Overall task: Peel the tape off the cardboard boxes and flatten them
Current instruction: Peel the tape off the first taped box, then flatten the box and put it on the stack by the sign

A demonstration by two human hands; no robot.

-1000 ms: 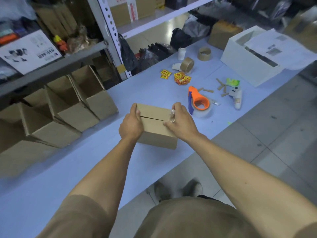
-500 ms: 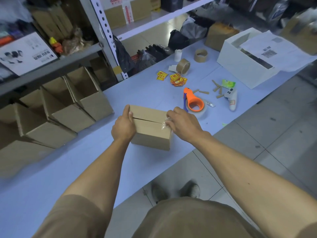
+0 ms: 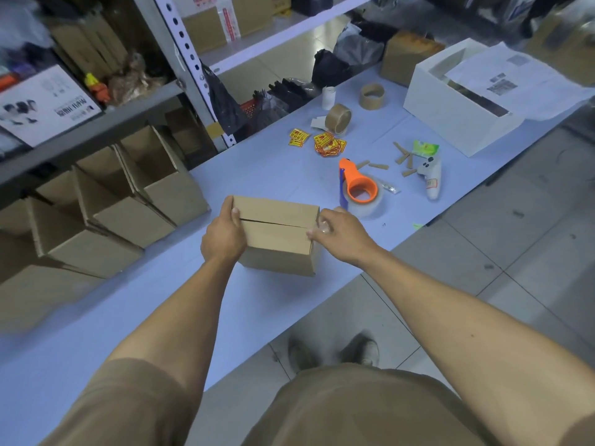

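— Where's the box you're working on?

— The small cardboard box [image 3: 277,235] sits on the pale blue tabletop [image 3: 135,313], close to its near edge and about midway along. Its two top flaps meet in a dark seam that runs from my left to my right.

— How are you holding it?

— My left hand [image 3: 223,236] grips the left end, thumb curled over the top edge right at the seam. My right hand [image 3: 341,235] is at the right end, fingertips pinched together on a crumpled bit of clear tape [image 3: 323,227] at the top right corner of the box.

— Is the tape off?

— I can't tell how much of it clings to the cardboard; it is small and glossy between my fingers.

— What else is up there?

— Just beyond my right hand lies an orange tape dispenser [image 3: 357,186] with a clear roll. Farther back are two brown tape rolls [image 3: 338,117], some yellow-and-red stickers [image 3: 325,144] and a white box [image 3: 457,104] with papers on it at the far right corner. Along the left edge stands a row of open cardboard boxes [image 3: 122,201] under the shelving.
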